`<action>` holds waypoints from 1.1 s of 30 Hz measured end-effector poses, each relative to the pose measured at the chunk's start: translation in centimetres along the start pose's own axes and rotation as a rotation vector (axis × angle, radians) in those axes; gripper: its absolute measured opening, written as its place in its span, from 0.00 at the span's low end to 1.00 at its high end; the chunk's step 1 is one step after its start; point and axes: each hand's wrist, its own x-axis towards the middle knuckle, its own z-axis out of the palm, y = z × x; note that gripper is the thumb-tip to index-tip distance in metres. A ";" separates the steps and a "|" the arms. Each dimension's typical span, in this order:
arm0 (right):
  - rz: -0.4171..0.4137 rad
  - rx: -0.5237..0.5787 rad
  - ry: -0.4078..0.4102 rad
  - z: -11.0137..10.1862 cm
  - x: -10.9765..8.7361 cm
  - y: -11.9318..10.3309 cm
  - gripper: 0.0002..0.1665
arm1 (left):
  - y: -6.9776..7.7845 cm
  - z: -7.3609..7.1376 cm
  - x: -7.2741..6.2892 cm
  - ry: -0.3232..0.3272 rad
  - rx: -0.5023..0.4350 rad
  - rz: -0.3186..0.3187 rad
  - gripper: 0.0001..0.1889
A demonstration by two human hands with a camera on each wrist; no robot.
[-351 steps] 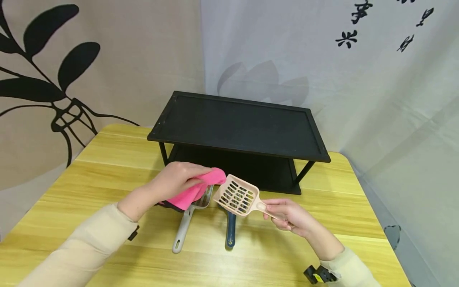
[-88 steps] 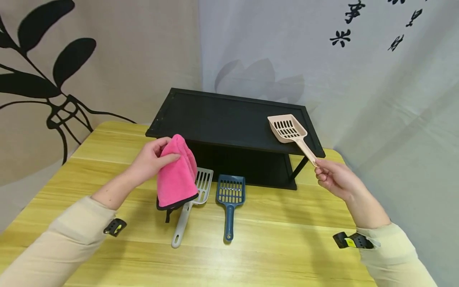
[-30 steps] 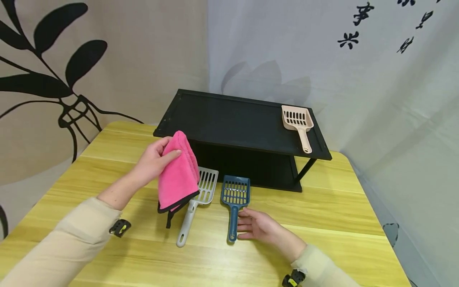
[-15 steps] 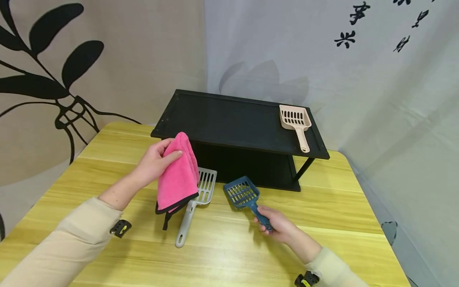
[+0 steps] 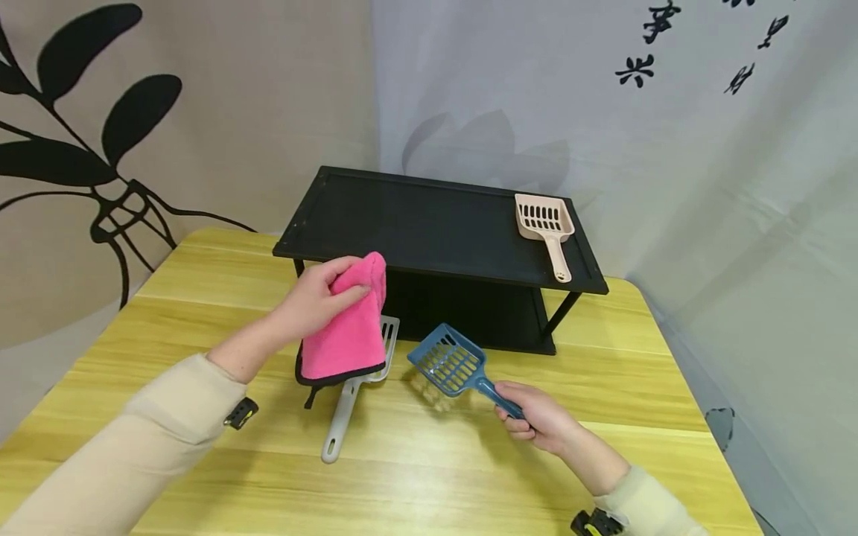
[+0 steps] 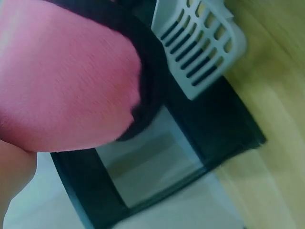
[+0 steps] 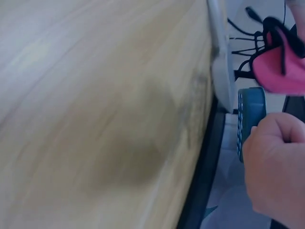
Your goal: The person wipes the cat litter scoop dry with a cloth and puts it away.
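My left hand pinches a folded pink cloth with a black edge, held above the table. Behind and below the cloth lies a grey slotted litter scoop, its head partly covered from the head view. In my right hand is the handle of a blue litter scoop, raised off the table with its head tilted toward the cloth. The right wrist view shows that hand curled round the blue scoop edge-on. A beige litter scoop rests on the rack's top, at its right end.
A black two-tier rack stands at the back of the wooden table. Its lower shelf lies just behind the scoops. A printed cloth backdrop hangs close behind the table.
My right hand has set the beige scoop on the rack, then gripped the blue scoop and lifted it from the table. The left hand has shifted right with the pink cloth, toward the blue scoop.
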 end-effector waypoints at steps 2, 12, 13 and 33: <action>-0.001 -0.010 -0.017 0.6 0.0 -0.3 0.13 | 0.5 0.9 0.3 -0.055 0.053 0.065 0.17; -0.041 -0.031 -0.017 2.8 0.6 -1.5 0.14 | 1.2 7.2 1.1 -0.348 0.239 0.294 0.14; -0.045 -0.024 -0.010 2.9 0.6 -1.6 0.14 | 1.1 7.8 1.1 -0.358 0.260 0.318 0.15; -0.040 0.296 -0.137 1.7 -0.1 -3.4 0.15 | 1.1 8.0 0.7 -0.560 0.434 0.450 0.28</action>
